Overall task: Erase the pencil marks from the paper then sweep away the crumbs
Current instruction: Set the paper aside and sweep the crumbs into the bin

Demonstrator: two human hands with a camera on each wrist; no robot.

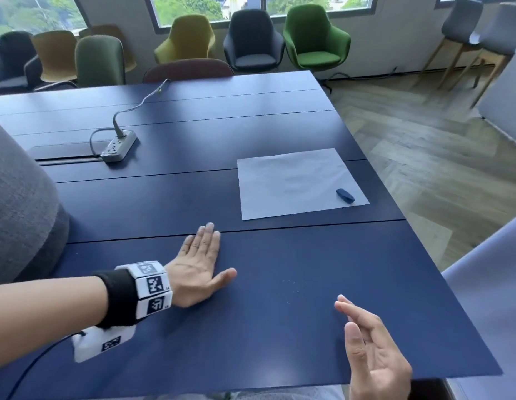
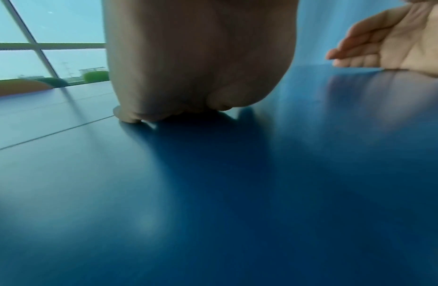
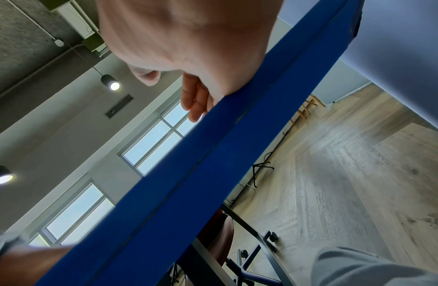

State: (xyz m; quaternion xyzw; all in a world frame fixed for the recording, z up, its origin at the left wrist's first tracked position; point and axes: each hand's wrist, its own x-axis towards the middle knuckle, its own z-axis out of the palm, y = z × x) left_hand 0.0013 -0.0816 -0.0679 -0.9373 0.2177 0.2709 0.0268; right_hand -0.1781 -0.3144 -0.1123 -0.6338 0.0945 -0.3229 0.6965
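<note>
Chairs in green, yellow and grey stand along the windows behind a big blue desk (image 1: 251,327). On the far right part of the desk lies the paper (image 1: 291,183), and it looks almost clean now. A small dark eraser (image 1: 345,195) rests on its near right corner.

Tiny pale crumbs (image 1: 288,290) dot the desk between the two hands — that looks like the job in hand, sweeping them away. The left hand (image 1: 197,269) lies flat on the desk with its fingers (image 1: 204,238) straight and together, holding nothing. The right hand (image 1: 372,350) waits at the near edge of the desk, palm turned toward the left hand, fingers loose and a little bent, also holding nothing.

To do this well, the flat hand should probably keep its side pressed on the desk and slide slowly toward the crumbs, so none slip under. The right hand could stay low at the edge like a little cup — then the crumbs fall into it and not on the floor. A quick flick might scatter them, so a slow, gentle push seems best. The paper is well away from the sweep, so it should stay put.
</note>
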